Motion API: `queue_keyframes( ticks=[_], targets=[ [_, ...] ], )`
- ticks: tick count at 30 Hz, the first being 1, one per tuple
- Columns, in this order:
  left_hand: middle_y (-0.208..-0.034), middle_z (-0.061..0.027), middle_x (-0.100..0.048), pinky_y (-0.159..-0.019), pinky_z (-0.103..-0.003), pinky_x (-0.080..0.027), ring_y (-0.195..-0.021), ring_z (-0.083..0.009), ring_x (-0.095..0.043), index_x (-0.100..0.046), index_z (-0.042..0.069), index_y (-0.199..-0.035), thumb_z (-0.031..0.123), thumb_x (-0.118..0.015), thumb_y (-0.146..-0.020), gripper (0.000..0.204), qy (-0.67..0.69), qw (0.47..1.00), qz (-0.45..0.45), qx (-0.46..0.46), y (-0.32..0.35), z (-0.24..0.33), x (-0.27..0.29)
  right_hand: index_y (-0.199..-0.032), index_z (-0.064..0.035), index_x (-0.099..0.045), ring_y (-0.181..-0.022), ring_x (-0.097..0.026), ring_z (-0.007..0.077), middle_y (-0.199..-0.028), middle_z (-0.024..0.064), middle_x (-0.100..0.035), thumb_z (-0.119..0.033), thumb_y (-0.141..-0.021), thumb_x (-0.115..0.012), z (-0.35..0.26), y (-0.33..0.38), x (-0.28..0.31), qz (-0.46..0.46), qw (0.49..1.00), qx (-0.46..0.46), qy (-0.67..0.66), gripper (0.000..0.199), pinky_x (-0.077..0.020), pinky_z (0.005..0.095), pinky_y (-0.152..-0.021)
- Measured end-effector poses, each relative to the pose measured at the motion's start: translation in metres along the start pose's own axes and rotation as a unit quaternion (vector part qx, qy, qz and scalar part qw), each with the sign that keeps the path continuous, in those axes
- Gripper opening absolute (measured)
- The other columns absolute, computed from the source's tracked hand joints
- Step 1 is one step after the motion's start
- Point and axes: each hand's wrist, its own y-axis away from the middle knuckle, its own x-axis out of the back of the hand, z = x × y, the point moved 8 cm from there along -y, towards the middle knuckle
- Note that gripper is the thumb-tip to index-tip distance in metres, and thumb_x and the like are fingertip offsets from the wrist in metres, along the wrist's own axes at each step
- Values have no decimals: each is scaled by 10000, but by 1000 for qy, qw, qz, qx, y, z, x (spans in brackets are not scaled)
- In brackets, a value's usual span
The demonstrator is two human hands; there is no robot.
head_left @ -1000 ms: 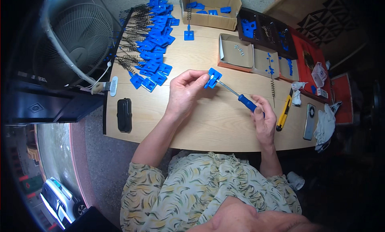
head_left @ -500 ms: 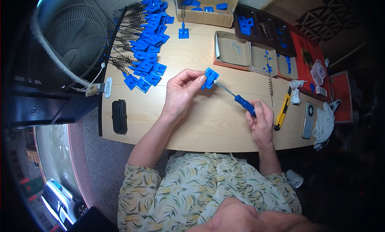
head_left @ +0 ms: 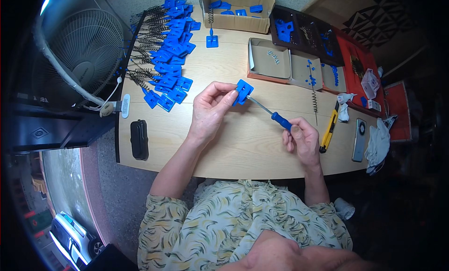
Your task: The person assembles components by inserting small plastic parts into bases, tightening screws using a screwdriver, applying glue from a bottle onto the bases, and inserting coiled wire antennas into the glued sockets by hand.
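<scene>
Left hand [head_left: 210, 109] pinches a small blue plastic bracket [head_left: 243, 91] above the middle of the wooden table [head_left: 234, 149]. Right hand [head_left: 303, 140] is closed on the blue handle of a screwdriver [head_left: 271, 114], tip set into the bracket. Pile of blue brackets w/ springs [head_left: 166, 51] sits at the table's far left corner; yellow utility knife [head_left: 329, 130] lies just right of the right hand.

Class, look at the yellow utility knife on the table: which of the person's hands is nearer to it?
Right. The right hand, gripping the screwdriver, sits just left of the yellow utility knife. The left hand holds the blue plastic part much farther left.
</scene>
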Motion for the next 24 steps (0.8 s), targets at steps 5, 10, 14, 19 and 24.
queue_keyframes(
  ticks=[5,10,14,19,24],
  targets=[
    [-1123,-67,-692,-902,-243,-550,-1013,-89,-664,-609,-14,-1295,61,-682,-981,332,-7,1000,-16,-21,1,4,-6,-1091,-20,-605,-537,-481,25,-695,34,-587,-407,-1097,-472,12,-2,0,-48,994,-44,-89,409,-358,159,-479],
    [-1161,-65,-686,-926,-251,-546,-1048,-98,-655,-589,-14,-1375,76,-700,-971,429,-27,998,-56,12,1,5,-11,-1079,-13,-613,-539,-465,26,-703,31,-583,-386,-1094,-488,22,-3,4,-32,992,-64,-104,394,-359,158,-482],
    [-1143,-70,-708,-926,-258,-552,-1019,-102,-666,-631,-23,-1330,87,-723,-956,401,-50,996,-58,52,4,-3,-10,-1092,-8,-620,-562,-468,25,-710,26,-582,-386,-1092,-492,24,-3,5,-37,992,-68,-103,398,-362,155,-495],
    [-1128,-88,-725,-923,-262,-561,-1004,-109,-681,-633,-34,-1322,82,-732,-947,405,-47,996,-40,57,4,-6,-7,-1169,10,-583,-649,-507,35,-803,4,-576,-288,-1072,-560,16,-2,5,-27,995,-81,-43,314,-413,164,-575],
    [-1160,-111,-721,-914,-303,-587,-1033,-148,-691,-613,-33,-1344,50,-723,-944,422,-43,996,-16,77,3,-11,-1,-1211,4,-551,-699,-509,49,-862,12,-559,-173,-1039,-616,2,-5,0,-28,998,46,-13,255,-450,184,-657]
  ],
)
